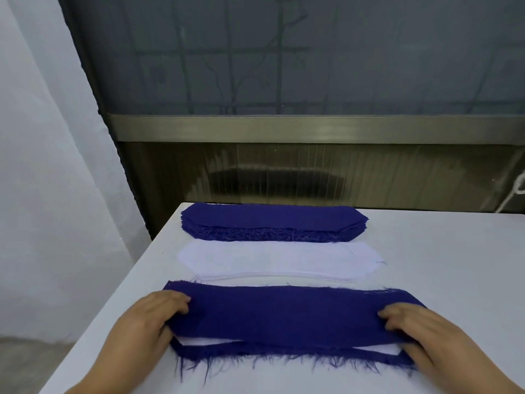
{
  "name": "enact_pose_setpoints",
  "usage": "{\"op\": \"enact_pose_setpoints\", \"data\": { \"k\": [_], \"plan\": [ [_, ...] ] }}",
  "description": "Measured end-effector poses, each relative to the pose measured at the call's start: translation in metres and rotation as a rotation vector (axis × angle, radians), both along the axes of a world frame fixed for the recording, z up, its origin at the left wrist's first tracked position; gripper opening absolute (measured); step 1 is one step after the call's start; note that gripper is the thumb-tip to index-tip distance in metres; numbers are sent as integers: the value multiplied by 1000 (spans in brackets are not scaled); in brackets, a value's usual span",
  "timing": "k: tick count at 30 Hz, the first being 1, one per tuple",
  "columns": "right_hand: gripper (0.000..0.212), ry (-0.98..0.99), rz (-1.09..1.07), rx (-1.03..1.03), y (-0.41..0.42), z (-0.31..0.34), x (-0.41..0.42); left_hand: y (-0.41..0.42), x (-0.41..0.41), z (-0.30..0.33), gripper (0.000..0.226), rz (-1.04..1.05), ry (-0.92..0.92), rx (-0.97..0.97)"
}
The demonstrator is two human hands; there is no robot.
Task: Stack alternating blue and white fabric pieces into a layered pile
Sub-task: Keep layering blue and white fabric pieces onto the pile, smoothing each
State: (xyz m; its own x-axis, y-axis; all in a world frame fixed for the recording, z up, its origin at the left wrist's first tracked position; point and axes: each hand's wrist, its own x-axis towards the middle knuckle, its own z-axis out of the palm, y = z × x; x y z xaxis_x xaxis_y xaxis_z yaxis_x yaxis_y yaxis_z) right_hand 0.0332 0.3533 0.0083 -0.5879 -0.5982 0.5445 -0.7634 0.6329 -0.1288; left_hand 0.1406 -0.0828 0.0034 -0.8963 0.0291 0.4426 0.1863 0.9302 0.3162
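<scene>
A blue fabric piece (284, 314) lies across the near pile, held at both ends. My left hand (150, 317) grips its left end and my right hand (420, 328) grips its right end, fingers curled over the cloth. Beneath it a white piece (210, 342) and a frayed blue piece (284, 355) of the layered pile show at the front. A stack of white pieces (278, 261) lies in the middle of the table. Behind that sits a stack of blue pieces (272, 223) near the far edge.
The white table (454, 265) ends at the left, close to a white wall (42, 166). Past the far edge stands a dark window (312, 52) with a metal sill. A white cord (518, 189) hangs at the far right.
</scene>
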Motion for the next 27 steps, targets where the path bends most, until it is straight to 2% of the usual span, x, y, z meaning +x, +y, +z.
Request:
{"op": "enact_pose_setpoints", "data": {
  "k": [2,4,7,12,14,15,17,20,25,27],
  "plan": [
    [63,48,3,-17,1,-2,3,-1,4,-2,39,-7,-5,-10],
    [70,70,-4,-23,1,-4,5,-3,8,-6,36,16,-47,10],
    [68,118,-18,-29,2,-5,1,-3,9,-8,19,24,-51,25],
    [67,205,3,56,7,-6,-3,4,9,-7,19,60,-54,33],
    [67,204,17,74,9,-6,-3,5,10,-9,29,66,-96,63],
    [66,191,22,80,10,-6,-3,4,11,-10,32,66,-103,70],
    [64,143,37,97,13,-6,-3,4,16,-8,20,43,-81,89],
    [55,18,32,79,19,-8,0,-1,18,-6,35,3,-107,164],
    [51,57,-73,-12,34,-17,-7,0,10,-10,45,62,2,32],
    [52,70,-155,18,37,-15,-14,-4,5,-7,36,108,17,2]
  ]
}}
